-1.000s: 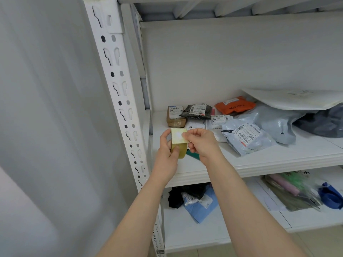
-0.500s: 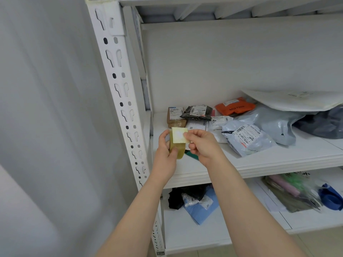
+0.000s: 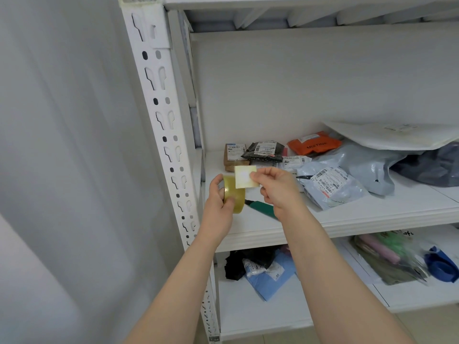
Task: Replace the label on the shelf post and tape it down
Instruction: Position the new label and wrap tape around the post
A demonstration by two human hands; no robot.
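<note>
Here, both my forearms reached up before the shelf (image 3: 360, 214), just right of the shelf post (image 3: 161, 115). My left hand (image 3: 218, 204) curled its fingers (image 3: 215, 182) around one tape roll (image 3: 236, 196); my right hand (image 3: 275, 188) pinched one pale square piece (image 3: 244, 177) touching the roll's top. One green-handled knife (image 3: 260, 207) lay behind.

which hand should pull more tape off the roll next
Right. The right hand pinches the free tape end, while the left hand grips the tape roll and can likely anchor it.
</note>
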